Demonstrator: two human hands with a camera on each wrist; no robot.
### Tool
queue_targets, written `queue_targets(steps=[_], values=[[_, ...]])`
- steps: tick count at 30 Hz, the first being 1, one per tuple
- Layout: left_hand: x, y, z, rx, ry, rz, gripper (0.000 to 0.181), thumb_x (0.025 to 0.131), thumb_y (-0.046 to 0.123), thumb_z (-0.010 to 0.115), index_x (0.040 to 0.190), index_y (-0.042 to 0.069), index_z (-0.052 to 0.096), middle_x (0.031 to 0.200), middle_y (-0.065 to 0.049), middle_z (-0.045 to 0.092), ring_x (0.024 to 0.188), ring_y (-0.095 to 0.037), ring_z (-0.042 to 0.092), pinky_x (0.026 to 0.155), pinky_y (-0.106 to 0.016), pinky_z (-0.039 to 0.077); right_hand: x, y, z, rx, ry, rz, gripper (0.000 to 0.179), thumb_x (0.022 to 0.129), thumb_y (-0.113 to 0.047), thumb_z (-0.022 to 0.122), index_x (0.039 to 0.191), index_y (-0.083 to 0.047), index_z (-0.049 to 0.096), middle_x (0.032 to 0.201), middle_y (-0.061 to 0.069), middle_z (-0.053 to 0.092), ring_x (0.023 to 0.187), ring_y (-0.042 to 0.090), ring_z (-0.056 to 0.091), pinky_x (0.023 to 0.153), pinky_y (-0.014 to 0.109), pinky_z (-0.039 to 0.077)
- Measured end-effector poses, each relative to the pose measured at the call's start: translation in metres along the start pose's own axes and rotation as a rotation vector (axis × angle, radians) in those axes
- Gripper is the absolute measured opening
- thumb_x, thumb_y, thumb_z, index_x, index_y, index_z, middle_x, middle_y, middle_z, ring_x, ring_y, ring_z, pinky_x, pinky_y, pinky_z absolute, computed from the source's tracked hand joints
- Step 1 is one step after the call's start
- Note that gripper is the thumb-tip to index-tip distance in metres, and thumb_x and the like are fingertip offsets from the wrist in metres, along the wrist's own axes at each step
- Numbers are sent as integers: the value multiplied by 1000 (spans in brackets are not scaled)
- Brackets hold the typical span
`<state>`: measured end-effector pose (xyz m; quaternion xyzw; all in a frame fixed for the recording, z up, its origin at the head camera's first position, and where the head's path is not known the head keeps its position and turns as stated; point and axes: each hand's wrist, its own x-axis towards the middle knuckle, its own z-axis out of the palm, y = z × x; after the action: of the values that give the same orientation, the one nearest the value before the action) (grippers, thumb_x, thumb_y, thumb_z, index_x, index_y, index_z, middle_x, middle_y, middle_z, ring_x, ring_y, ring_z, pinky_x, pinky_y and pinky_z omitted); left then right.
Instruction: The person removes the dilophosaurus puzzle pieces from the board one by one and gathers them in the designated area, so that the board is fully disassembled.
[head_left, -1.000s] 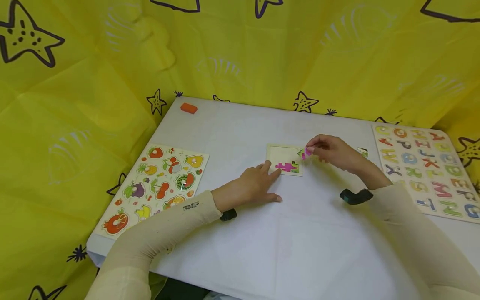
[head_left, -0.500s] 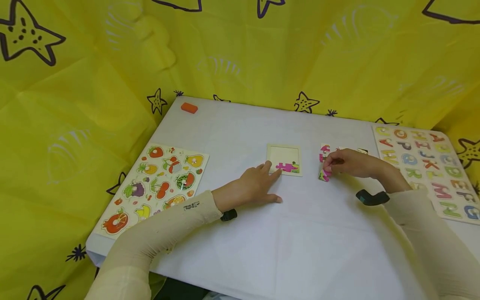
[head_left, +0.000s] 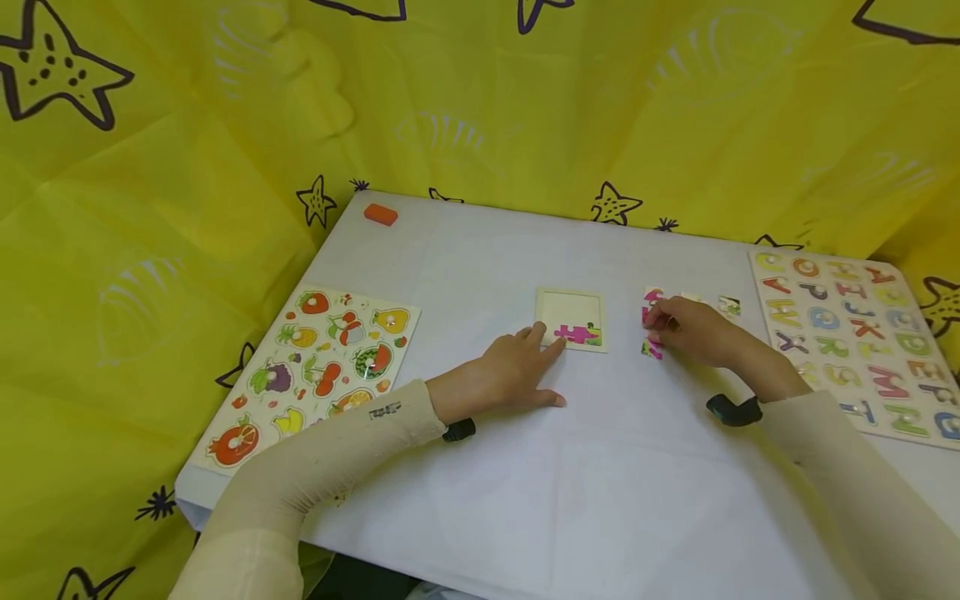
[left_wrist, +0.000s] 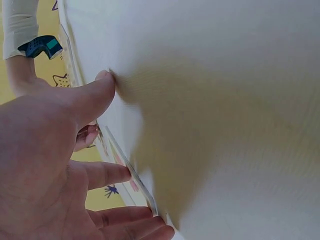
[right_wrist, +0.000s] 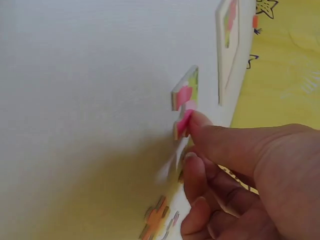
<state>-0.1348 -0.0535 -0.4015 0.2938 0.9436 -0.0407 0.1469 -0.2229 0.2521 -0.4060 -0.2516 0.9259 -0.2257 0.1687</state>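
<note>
My left hand [head_left: 517,367] rests with spread fingers at the lower left of a small square puzzle tray [head_left: 570,292]. Joined pink and green jigsaw pieces [head_left: 579,334] fill the tray's lower right part. To the right of it, my right hand [head_left: 693,329] is low over loose jigsaw pieces, thumb and index finger apart. In the right wrist view, the thumb tip overlaps a pink and green jigsaw piece [right_wrist: 185,95] lying on the table. Another pink piece [head_left: 652,294] shows just past the index fingertip. My right hand partly hides the pieces beneath it.
A fruit peg board [head_left: 258,407] lies at the left, an alphabet board [head_left: 877,419] at the right. An orange block [head_left: 381,214] sits at the far left corner. One loose piece [head_left: 730,307] lies between my right hand and the alphabet board. A yellow curtain [head_left: 487,100] stands behind the table.
My right hand has carried the pink and green jigsaw piece from over the tray rightward, set it on the table, and shifted slightly farther back. My left hand has stayed in place.
</note>
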Motion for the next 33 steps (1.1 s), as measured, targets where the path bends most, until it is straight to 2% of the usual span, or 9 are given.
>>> queue_targets(steps=[5,8,13,16,21,26,30,33], values=[[2,0,2,15,5,3,94,97,74,55,168,18,31,157,-16,41,143,-28,51,104,-36,55,-6,-4,4,-20,61,17,15,100,-8,72,107,3,67,98,12,66,92,27,58,85,45,52],[2,0,2,16,6,5,94,97,74,56,168,18,31,158,-16,41,143,-27,50,103,-36,55,-10,-6,6,-29,69,39,19,100,-11,72,109,5,67,98,14,66,91,28,59,84,45,52],[3,0,3,17,-3,7,94,97,74,55,168,19,30,159,-16,40,147,-27,46,104,-35,55,-15,-11,6,-9,7,129,39,99,-23,76,119,9,63,107,21,65,98,33,58,89,50,53],[2,1,2,20,-12,-1,94,97,75,54,169,19,29,160,-15,39,148,-27,45,106,-35,54,-14,-14,6,1,-29,151,42,98,-24,77,121,7,61,109,21,62,100,34,56,91,49,53],[2,1,1,22,-21,-6,95,97,75,54,169,18,28,161,-15,38,149,-27,44,106,-35,54,-14,-17,6,-2,-36,129,39,98,-21,77,121,6,62,107,17,62,99,32,55,88,46,52],[0,2,-1,25,-27,-4,95,97,75,53,169,19,27,161,-16,38,149,-28,43,107,-35,54,-13,-19,4,-26,-3,60,28,100,-14,73,118,6,63,107,18,62,98,31,57,87,47,52],[-1,3,-2,30,-28,-8,95,97,76,53,169,18,28,162,-16,38,151,-28,43,109,-36,53,-7,-28,1,-40,14,44,21,103,-7,65,120,6,65,109,21,61,99,33,56,87,49,52],[-1,3,-1,30,-31,-11,95,97,76,53,169,18,27,163,-16,37,151,-29,42,110,-37,52,1,-39,2,-32,14,41,24,105,-8,64,124,6,64,112,22,61,100,34,56,87,48,52]])
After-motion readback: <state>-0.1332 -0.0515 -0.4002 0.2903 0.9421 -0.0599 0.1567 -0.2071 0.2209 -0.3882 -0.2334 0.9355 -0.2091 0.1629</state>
